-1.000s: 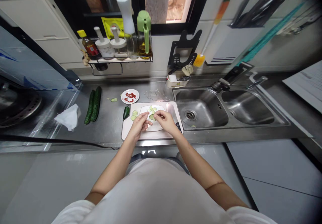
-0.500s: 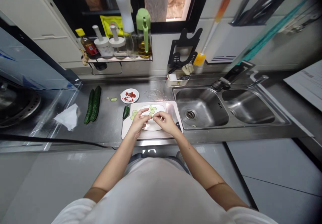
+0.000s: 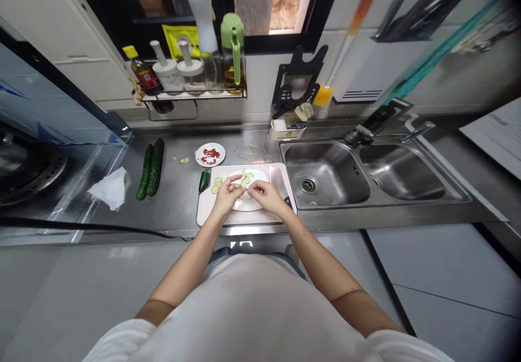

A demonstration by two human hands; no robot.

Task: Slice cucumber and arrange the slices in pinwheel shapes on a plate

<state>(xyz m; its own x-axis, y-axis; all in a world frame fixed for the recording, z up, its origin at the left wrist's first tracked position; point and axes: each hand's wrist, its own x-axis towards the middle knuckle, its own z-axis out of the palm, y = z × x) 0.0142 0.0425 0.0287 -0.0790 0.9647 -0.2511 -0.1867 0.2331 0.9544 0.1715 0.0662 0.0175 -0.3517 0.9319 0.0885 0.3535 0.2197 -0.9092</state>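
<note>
Over a white plate point(image 3: 260, 175) on a pinkish cutting board point(image 3: 207, 213), my left hand point(image 3: 228, 192) and my right hand point(image 3: 264, 195) meet at their fingertips. Both hands are pinched; whatever lies between the fingers is too small to make out. Pale green cucumber slices point(image 3: 246, 177) rest on the plate just beyond the fingertips. More slices point(image 3: 217, 185) lie on the board left of the plate. Beside them is a dark green cucumber piece point(image 3: 204, 181). A knife point(image 3: 288, 202) lies at the board's right side, partly hidden by my right hand.
Behind the board stands a small plate with red pieces point(image 3: 210, 154). Two whole cucumbers point(image 3: 150, 169) and a crumpled white cloth point(image 3: 110, 188) lie to the left. A double sink point(image 3: 325, 175) is on the right. A bottle rack point(image 3: 191, 95) hangs above the counter.
Both hands have shifted very slightly, their fingertips still together over the plate. Nothing else has visibly moved.
</note>
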